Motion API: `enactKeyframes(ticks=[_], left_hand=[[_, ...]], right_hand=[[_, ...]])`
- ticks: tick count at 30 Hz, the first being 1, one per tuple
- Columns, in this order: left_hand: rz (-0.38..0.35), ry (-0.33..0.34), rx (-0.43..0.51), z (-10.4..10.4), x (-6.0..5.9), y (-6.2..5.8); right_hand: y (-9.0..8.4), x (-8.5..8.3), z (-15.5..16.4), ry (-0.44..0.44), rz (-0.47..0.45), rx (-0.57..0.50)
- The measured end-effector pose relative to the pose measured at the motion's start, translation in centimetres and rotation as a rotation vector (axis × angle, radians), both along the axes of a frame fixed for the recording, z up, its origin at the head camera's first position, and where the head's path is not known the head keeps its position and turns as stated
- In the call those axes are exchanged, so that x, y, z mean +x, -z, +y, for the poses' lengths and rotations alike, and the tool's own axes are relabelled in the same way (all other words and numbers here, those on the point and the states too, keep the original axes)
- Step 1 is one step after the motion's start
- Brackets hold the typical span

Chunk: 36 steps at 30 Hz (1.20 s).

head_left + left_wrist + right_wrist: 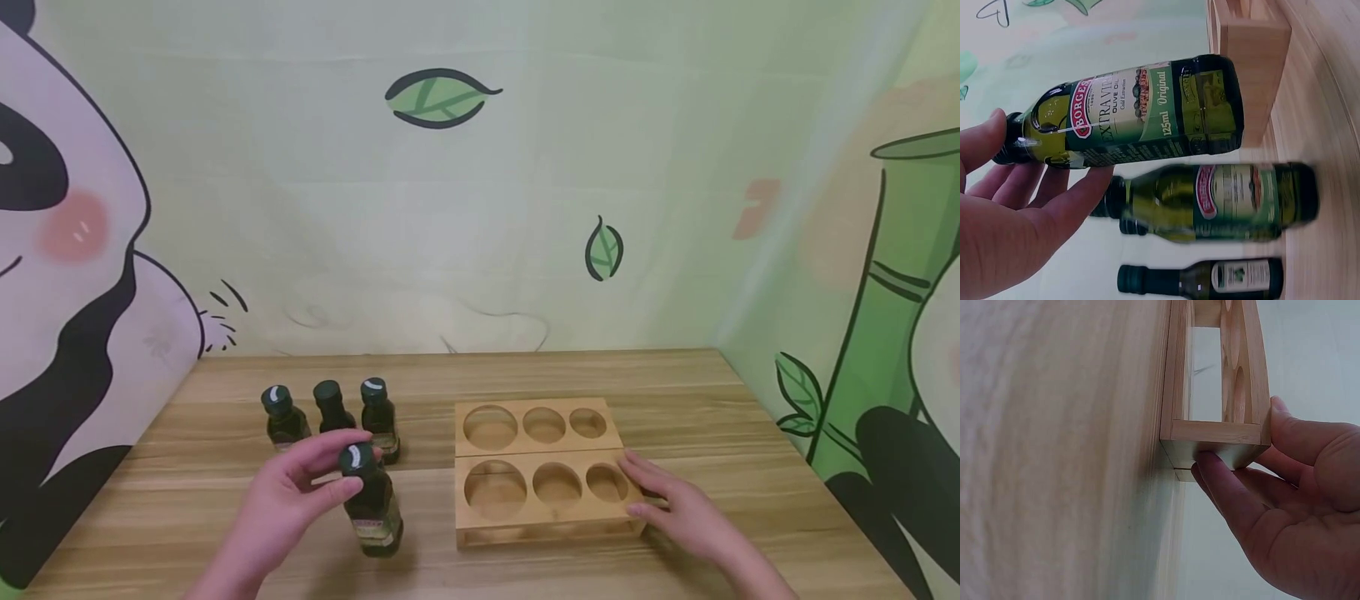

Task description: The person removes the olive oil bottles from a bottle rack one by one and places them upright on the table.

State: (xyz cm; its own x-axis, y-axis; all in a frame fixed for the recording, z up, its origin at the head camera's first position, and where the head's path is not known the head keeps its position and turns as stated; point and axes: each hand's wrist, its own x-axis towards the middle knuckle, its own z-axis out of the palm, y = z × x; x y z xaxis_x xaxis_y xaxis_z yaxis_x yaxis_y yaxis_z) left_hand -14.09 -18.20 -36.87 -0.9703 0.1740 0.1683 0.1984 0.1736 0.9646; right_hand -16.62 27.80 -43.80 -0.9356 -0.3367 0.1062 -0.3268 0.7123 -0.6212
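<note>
My left hand (281,500) pinches a dark green olive oil bottle (375,521) by its cap. In the left wrist view its label reads BORGES Extra Virgin Olive Oil, and its base is off the table. Behind it stand three more dark bottles: a left one (285,425), a middle one (332,408) and a right one (381,421). A light wooden rack (517,521) has two rows of round holes in differing sizes. Gripping the rack's right end is my right hand (686,508), thumb on the top edge and fingers against the end wall in the right wrist view.
The rack and bottles stand on a wood-grain table (427,575). A printed cloth backdrop (517,250) with leaves and pandas hangs behind and along the sides. The rack lies to the right of the bottles.
</note>
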Motion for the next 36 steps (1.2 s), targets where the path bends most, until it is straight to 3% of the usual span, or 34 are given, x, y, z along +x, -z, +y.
enactKeyframes(ticks=[6,17,27,36], left_hand=[[-0.061,-0.027,-0.031,-1.8,0.2,-0.1],[-0.072,-0.024,-0.065,-4.9,-0.3,0.5],[0.098,0.036,-0.058,-6.8,-1.4,1.7],[0.068,-0.024,-0.1,-7.5,-2.3,2.9]], right_hand=[[0.0,0.0,0.0,-0.002,-0.001,-0.004],[0.1,-0.1,0.1,-0.007,0.001,-0.013],[0.2,-0.1,0.2,-0.014,0.002,-0.015],[0.2,-0.1,0.1,-0.016,0.021,-0.006]])
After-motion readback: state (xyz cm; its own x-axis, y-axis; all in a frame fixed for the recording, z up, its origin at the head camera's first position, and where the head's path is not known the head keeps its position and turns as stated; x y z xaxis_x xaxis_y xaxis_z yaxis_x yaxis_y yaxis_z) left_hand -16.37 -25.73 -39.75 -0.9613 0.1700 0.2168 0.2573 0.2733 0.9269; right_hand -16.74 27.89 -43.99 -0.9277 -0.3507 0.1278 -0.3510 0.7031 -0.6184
